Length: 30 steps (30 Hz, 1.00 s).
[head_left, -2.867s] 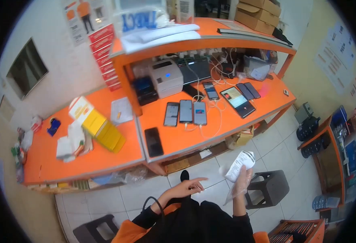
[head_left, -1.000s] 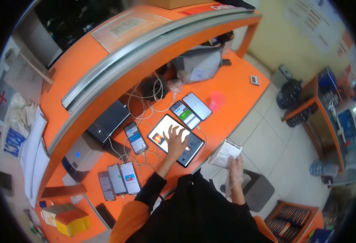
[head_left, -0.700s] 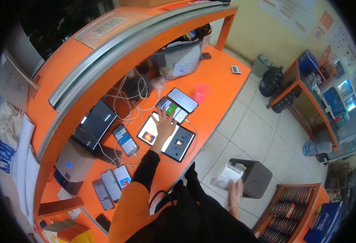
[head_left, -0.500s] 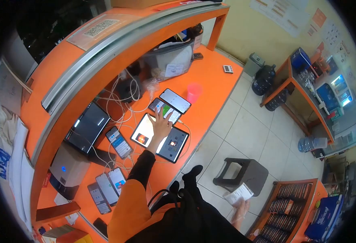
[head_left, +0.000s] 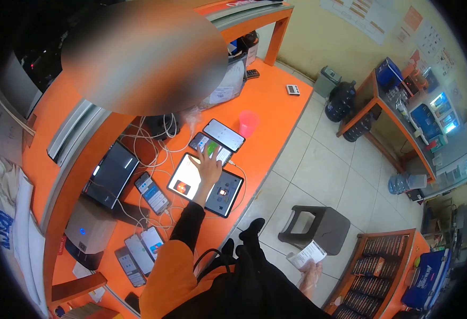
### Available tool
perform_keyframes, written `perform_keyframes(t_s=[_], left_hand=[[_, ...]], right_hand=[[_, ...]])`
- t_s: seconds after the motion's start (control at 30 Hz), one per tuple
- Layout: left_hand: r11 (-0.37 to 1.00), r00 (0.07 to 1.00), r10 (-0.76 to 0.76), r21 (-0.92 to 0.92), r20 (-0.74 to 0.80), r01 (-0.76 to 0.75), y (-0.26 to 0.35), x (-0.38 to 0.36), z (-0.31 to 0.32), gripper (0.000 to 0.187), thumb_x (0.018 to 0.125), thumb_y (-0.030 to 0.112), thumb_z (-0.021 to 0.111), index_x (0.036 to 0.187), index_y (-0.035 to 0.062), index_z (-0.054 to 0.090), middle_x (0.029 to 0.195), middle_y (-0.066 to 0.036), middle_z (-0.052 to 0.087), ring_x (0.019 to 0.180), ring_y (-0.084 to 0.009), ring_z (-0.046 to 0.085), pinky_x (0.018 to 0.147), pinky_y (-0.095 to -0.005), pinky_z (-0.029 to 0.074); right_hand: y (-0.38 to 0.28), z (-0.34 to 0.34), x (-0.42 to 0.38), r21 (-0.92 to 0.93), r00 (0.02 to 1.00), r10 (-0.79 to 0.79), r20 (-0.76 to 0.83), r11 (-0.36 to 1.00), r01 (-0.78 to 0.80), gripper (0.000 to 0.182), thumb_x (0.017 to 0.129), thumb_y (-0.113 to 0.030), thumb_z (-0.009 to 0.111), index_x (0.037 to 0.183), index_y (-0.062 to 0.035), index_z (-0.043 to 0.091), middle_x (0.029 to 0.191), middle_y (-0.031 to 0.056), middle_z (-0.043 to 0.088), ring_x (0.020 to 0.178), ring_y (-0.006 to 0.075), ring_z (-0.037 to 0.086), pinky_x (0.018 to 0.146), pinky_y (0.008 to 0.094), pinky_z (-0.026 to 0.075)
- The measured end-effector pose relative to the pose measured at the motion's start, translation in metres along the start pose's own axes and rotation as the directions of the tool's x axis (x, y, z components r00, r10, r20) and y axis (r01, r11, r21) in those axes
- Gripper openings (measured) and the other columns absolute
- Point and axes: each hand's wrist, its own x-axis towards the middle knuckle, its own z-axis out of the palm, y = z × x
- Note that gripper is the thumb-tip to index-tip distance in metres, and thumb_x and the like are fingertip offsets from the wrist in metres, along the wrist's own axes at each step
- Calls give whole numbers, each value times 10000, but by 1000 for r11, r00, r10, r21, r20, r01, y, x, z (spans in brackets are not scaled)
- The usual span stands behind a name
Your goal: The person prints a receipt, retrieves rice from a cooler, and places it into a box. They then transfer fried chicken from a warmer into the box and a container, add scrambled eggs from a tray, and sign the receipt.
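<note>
My left hand [head_left: 208,169] is spread over a smartphone [head_left: 212,148] with a green patch on its screen, fingertips at or just above the glass. Under the palm lies a tablet [head_left: 186,175], its screen part bright, part dark. Beside the first phone is another lit smartphone [head_left: 224,134], and a pink cup [head_left: 248,124] stands nearby. Low on the right, my right hand [head_left: 311,276] grips a small white packet [head_left: 306,256] with printing, held above the floor. Thin clear plastic seems to surround it. Another phone [head_left: 152,192] lies left of the tablet, plugged into a cable.
White cables [head_left: 153,143] tangle across the orange counter [head_left: 276,106]. A dark monitor [head_left: 111,174], a printer-like machine [head_left: 88,228] and several more phones [head_left: 139,254] occupy its left side. A grey stool [head_left: 326,231] and a rack of small boxes [head_left: 374,268] stand right. A blurred oval covers the top.
The view has shifted slightly. My left hand stays over the same phone with its fingers moved a little. The white packet in my right hand has turned and moved slightly left.
</note>
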Motion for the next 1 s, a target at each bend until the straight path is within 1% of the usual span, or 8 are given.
perform_keyframes(t_s=[0.37,0.57,0.6,0.67,0.77,0.83,0.9,1.0], left_hand=[[991,991,124,-51,41,-122,17,-5,5,464,807,176,463,1255,290,498,1413,-149,247,1351,-384,66,951,-707,-66],[988,990,143,-54,-7,-143,13,-7,15,501,797,228,492,1296,251,444,1422,-139,256,1357,-370,97,962,-704,-26],[983,991,131,-135,16,-128,36,-6,10,501,813,216,491,1310,207,428,1430,-129,244,1355,-357,117,959,-704,-29],[943,975,200,-290,95,-165,66,-7,-16,486,830,207,492,1307,133,426,1403,-146,294,1339,-342,187,1032,-610,74],[486,845,465,-874,264,5,115,-21,-57,378,888,190,437,1196,-23,492,1222,-156,516,1183,-274,453,995,-340,329],[333,514,760,-918,398,217,160,-41,-88,351,912,194,393,1129,-42,537,1145,-147,572,1112,-260,507,972,-340,350],[176,331,883,-888,333,424,199,-68,-106,363,922,217,376,1080,-50,566,1101,-152,590,1091,-254,514,962,-319,355],[267,57,935,-802,350,534,250,-108,-117,379,922,221,384,1141,-60,516,1120,-142,577,1073,-234,521,959,-317,353]], right_hand=[[-9,9,3,-17,1000,-25,3,1000,25,368,868,-74,467,1233,-51,428,1055,63,557,933,164,549,831,301,433],[31,-18,-1,-315,996,-65,-60,948,43,355,870,-148,471,1201,-19,466,1100,86,538,1016,209,509,898,332,391],[-14,21,-35,-107,987,27,-155,993,-44,398,860,-243,538,1211,-70,467,1011,40,545,895,149,529,706,290,441],[-24,35,-38,-163,987,-32,-155,987,6,380,876,-150,492,1224,-8,437,1123,81,517,1034,174,473,899,310,379],[-51,63,-23,-88,985,-159,-64,984,153,424,872,-57,518,1268,6,378,1170,87,499,1093,151,451,929,281,368],[-82,73,-30,105,986,-149,-69,982,156,479,850,8,530,1290,0,341,1203,94,483,1109,161,454,946,284,361],[-92,75,-34,97,971,-209,-114,970,221,479,849,1,520,1291,-7,333,1167,105,513,1077,162,484,921,288,386],[-115,58,-52,88,954,-219,-205,967,240,462,837,-8,517,1270,-4,356,1122,112,542,1044,159,509,900,289,403]])
